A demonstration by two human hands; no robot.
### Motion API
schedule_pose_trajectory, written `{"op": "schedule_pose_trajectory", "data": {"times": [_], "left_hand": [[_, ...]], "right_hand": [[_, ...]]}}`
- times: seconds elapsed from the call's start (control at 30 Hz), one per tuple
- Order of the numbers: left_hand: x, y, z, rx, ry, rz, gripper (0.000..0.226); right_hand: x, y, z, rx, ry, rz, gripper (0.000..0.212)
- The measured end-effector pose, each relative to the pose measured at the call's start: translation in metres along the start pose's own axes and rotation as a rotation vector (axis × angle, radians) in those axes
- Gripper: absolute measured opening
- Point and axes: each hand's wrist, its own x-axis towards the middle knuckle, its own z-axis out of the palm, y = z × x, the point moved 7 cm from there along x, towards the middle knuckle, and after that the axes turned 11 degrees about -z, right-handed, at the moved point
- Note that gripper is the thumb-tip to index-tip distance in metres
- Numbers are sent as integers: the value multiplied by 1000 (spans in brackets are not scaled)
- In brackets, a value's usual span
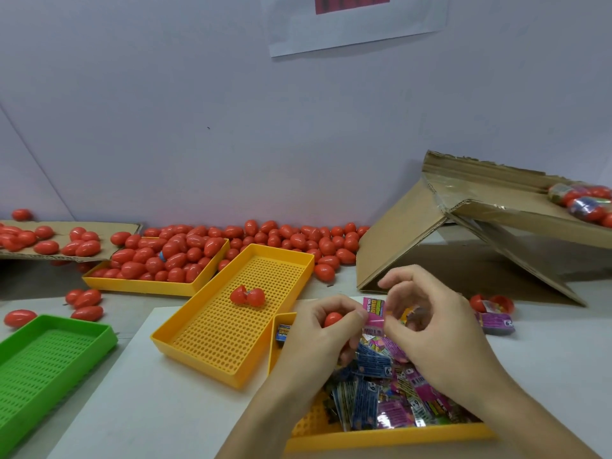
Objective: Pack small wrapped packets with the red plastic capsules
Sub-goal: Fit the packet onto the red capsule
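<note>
i'm holding a red capsule half [332, 319] curled inside my left hand [323, 329], open mouth hidden by the fingers, and i'm pinching a pink wrapped packet [374, 313] with my right hand [427, 329], thumb and fingertips narrow on its edge, packet touching the capsine rim area, so i'm judging this as mid-insert, not yet closed. both hands are hovering over the near yellow tray [390, 437], which is holding a loose heap of packets [390, 399], crinkly glossy film, pink, blue and silver, flat and rectangular. progress: looks early-to-middle i'd guess; the far yellow tray [139, 283] is piled with smooth egg-shaped red capsules [172, 256], many more are spilling along the wall, can't tell which are filled. the middle yellow tray [212, 342], perforated floor, hard plastic, is holding just one opened hinged capsule [247, 295], halves lying side by side. the green tray [49, 356], same perforated kind, is sitting at left with nothing showing in it. a corrugated cardboard ramp [414, 240] at right is carrying a few film-wrapped capsules [583, 202], shiny, likely finished. plenty of packets left.
</note>
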Motion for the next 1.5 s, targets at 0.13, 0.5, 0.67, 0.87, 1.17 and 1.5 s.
{"op": "schedule_pose_trajectory", "data": {"times": [0.13,0.5,0.67,0.87,1.17,1.5], "left_hand": [[-3,6,3,179,8,44,25],[-6,11,5,294,-17,63,26],[-8,12,6,295,-62,55,27],[-11,15,11,314,-132,51,25],[-10,14,8,344,-97,74,25],[-8,8,7,356,-67,69,29]], "right_hand": [[3,-21,5,-125,-160,-221,64],[-2,-3,13,199,-243,1,69],[-6,6,20,334,-366,110,69],[-10,14,25,575,-459,191,70],[-8,23,24,612,-378,334,56],[0,21,9,667,-68,334,29]]}}
